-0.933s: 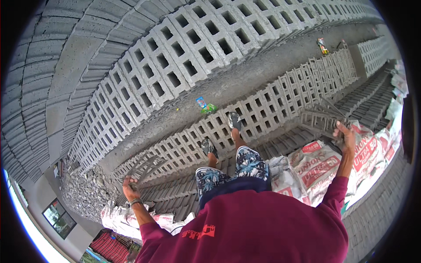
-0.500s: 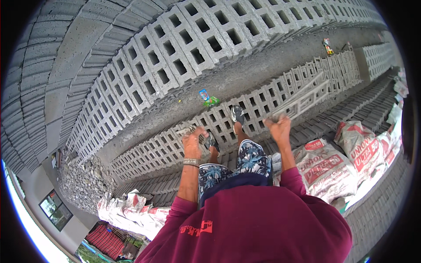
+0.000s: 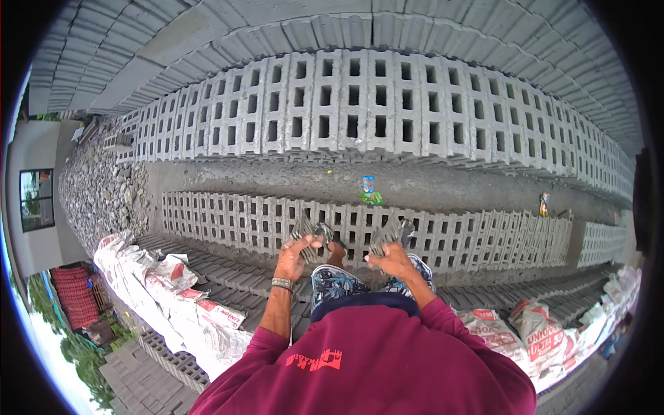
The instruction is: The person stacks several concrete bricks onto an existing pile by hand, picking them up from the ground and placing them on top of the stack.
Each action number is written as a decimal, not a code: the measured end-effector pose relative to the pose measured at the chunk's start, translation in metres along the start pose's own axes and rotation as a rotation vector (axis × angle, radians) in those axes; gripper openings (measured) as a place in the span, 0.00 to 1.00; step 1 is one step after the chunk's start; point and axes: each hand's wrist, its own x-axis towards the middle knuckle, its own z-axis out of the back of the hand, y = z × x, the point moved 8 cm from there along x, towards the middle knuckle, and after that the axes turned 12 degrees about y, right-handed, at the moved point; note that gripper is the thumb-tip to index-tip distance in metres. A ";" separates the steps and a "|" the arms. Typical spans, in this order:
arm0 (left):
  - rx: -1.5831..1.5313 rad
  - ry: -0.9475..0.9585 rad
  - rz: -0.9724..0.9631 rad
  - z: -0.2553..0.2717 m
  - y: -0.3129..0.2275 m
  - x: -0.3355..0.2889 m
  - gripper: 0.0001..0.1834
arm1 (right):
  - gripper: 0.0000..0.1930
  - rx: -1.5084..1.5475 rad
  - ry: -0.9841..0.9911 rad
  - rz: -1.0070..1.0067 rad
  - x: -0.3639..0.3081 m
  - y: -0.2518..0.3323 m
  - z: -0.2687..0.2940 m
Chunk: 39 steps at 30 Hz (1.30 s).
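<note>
My left hand [image 3: 292, 257], with a band on its wrist, is closed on a thin grey slotted frame [image 3: 303, 232], seen nearly edge-on above my left shoe [image 3: 323, 234]. My right hand [image 3: 393, 261] grips a similar grey piece [image 3: 384, 236] in front of my right shoe [image 3: 407, 230]. How far either piece reaches is hard to make out against the blocks. Both hands hang above a low row of grey hollow blocks [image 3: 242, 220], on which my feet stand.
Beyond a narrow dirt strip [image 3: 277, 178] stands a long stack of hollow blocks [image 3: 339, 104]. Bright wrappers [image 3: 369, 184] lie on the strip. Gravel [image 3: 104, 180] is heaped at left. Cement sacks [image 3: 180, 304] lie near me on both sides, and thin frames [image 3: 532, 238] lean at right.
The view has turned and levelled. My right hand has come inward, near my left, and its slotted frame has swung from reaching out rightward to hanging before my right shoe.
</note>
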 end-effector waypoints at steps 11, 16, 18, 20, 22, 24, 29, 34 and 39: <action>-0.373 -0.025 -0.267 0.155 -0.071 -0.104 0.19 | 0.21 -0.486 0.103 0.176 0.086 0.206 -0.228; -0.350 -0.212 -0.480 0.207 -0.144 -0.152 0.21 | 0.21 -0.676 0.070 0.480 0.115 0.312 -0.338; -0.392 -0.265 -0.582 0.230 -0.175 -0.176 0.21 | 0.21 -0.700 0.103 0.540 0.114 0.358 -0.388; -0.361 -0.326 -0.624 0.269 -0.196 -0.181 0.21 | 0.22 -0.770 0.066 0.651 0.126 0.389 -0.421; -0.394 -0.361 -0.760 0.267 -0.257 -0.214 0.22 | 0.21 -0.738 0.079 0.711 0.147 0.417 -0.449; -0.333 -0.330 -0.725 0.305 -0.273 -0.212 0.26 | 0.19 -0.669 0.074 0.777 0.173 0.436 -0.485; -0.382 -0.427 -0.758 0.403 -0.324 -0.212 0.21 | 0.18 -0.714 0.209 0.789 0.253 0.478 -0.583; -0.549 -0.474 -0.848 0.496 -0.374 -0.220 0.14 | 0.24 -0.917 0.498 0.658 0.314 0.511 -0.685; -0.582 -0.507 -0.850 0.564 -0.442 -0.239 0.16 | 0.25 -0.614 0.979 0.356 0.371 0.579 -0.740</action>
